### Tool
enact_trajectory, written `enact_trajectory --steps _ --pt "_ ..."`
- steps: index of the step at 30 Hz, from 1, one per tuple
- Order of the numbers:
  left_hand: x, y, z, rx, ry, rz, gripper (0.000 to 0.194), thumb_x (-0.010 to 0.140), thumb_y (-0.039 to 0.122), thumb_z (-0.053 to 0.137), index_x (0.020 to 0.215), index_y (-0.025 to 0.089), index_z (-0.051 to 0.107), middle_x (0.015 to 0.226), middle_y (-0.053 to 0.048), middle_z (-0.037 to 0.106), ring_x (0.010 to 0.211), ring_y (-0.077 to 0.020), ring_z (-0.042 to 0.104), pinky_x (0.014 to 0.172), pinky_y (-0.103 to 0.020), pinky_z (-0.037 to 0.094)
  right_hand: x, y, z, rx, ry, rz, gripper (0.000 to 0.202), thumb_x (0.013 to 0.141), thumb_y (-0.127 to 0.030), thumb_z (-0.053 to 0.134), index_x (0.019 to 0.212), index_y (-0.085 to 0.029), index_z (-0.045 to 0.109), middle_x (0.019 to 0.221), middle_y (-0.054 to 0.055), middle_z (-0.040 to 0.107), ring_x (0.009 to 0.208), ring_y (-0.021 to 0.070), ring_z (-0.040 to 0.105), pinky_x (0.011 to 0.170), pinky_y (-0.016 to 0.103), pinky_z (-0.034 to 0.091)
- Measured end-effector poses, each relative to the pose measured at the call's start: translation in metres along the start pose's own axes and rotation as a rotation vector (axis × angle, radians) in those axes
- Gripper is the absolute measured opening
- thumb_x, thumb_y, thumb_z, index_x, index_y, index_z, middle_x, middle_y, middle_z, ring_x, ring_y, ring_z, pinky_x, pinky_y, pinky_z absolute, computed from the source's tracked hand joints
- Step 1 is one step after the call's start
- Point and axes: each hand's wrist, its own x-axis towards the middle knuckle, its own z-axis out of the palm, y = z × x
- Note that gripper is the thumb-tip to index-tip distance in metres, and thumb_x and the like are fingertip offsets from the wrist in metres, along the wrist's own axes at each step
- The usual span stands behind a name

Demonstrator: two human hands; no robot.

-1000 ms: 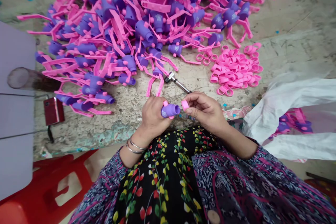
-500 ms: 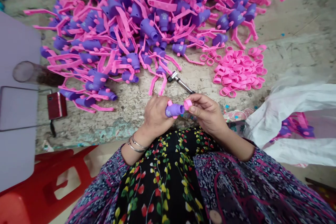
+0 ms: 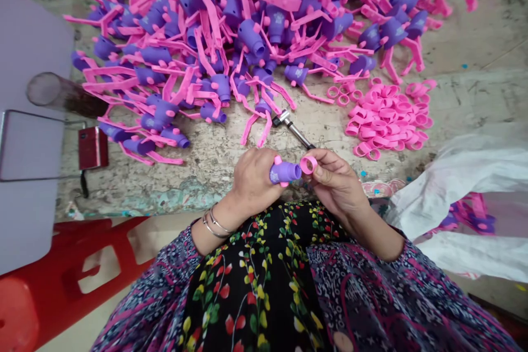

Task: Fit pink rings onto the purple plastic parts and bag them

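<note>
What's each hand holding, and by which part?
Right hand: pink ring, by its side nearest the hand. Left hand: purple piece, by the end away from the ring.

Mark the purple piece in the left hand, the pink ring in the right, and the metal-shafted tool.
Purple piece [image 3: 285, 172]: head view, on the side of its body.
Pink ring [image 3: 309, 157]: head view, on the upper part of its band.
Metal-shafted tool [image 3: 300, 133]: head view, on its shaft.

The left hand covers one end of the purple piece, and the pale mark on it is too small to make out. The right hand hides the end of the metal tool. The top edge cuts off the big pile. The white bag runs past the right edge, and the red stool past the left.
</note>
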Motion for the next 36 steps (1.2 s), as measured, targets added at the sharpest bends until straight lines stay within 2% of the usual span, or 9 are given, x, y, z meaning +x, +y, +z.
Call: enact_trajectory --steps 5,12,20,26,32,36 --pt "0.000 0.002 -0.003 -0.017 0.037 0.028 0.018 0.076 0.034 0.064 0.081 0.020 0.053 0.070 -0.003 0.063 0.066 -0.0196 0.054 0.061 -0.035 0.039 -0.001 -0.002 -0.001 -0.007 -0.027 0.014 0.029 0.059 -0.034 0.088 0.082 -0.022 0.073 0.071 -0.003 0.062 0.059 0.0096 0.049 0.057 0.022 0.042" --pt "-0.001 0.002 -0.006 -0.058 0.066 0.043 0.024 0.080 0.043 0.061 0.081 0.021 0.053 0.071 -0.003 0.063 0.066 -0.0187 0.053 0.063 -0.035 0.039 -0.002 -0.001 -0.008 -0.105 -0.087 -0.094 0.033 0.061 -0.039 0.087 0.086 -0.024 0.072 0.078 -0.001 0.062 0.065 0.0117 0.053 0.061 0.024 0.046" --pt "0.000 0.006 -0.009 -0.028 0.053 0.064 0.021 0.081 0.039 0.060 0.079 0.020 0.052 0.067 -0.003 0.060 0.064 -0.0188 0.051 0.061 -0.035 0.037 -0.004 0.000 -0.010 -0.175 -0.111 -0.177 0.026 0.069 -0.035 0.083 0.090 -0.026 0.072 0.084 0.000 0.062 0.073 0.0130 0.055 0.068 0.025 0.048" --pt "0.001 0.007 -0.009 -0.003 0.036 0.070 0.024 0.081 0.043 0.060 0.079 0.020 0.053 0.068 -0.003 0.061 0.064 -0.0188 0.052 0.060 -0.034 0.038 -0.002 0.000 -0.014 -0.376 -0.141 -0.356 0.023 0.076 -0.036 0.077 0.096 -0.028 0.070 0.083 0.000 0.060 0.071 0.0141 0.053 0.062 0.026 0.045" --pt "0.001 0.007 -0.010 0.016 0.035 0.070 0.021 0.080 0.040 0.060 0.080 0.020 0.053 0.069 -0.003 0.061 0.064 -0.0193 0.051 0.060 -0.034 0.037 -0.004 -0.011 -0.012 -0.767 -0.220 -0.676 0.022 0.083 -0.024 0.070 0.105 -0.028 0.067 0.092 0.003 0.064 0.081 0.0173 0.058 0.072 0.032 0.049" --pt "-0.001 0.003 -0.009 0.045 0.012 0.061 0.024 0.079 0.044 0.062 0.081 0.022 0.052 0.070 -0.003 0.061 0.065 -0.0196 0.051 0.060 -0.034 0.036 -0.004 -0.015 -0.008 -0.910 -0.263 -0.802 0.023 0.086 -0.022 0.065 0.109 -0.028 0.064 0.093 0.003 0.066 0.085 0.0187 0.061 0.073 0.034 0.052"
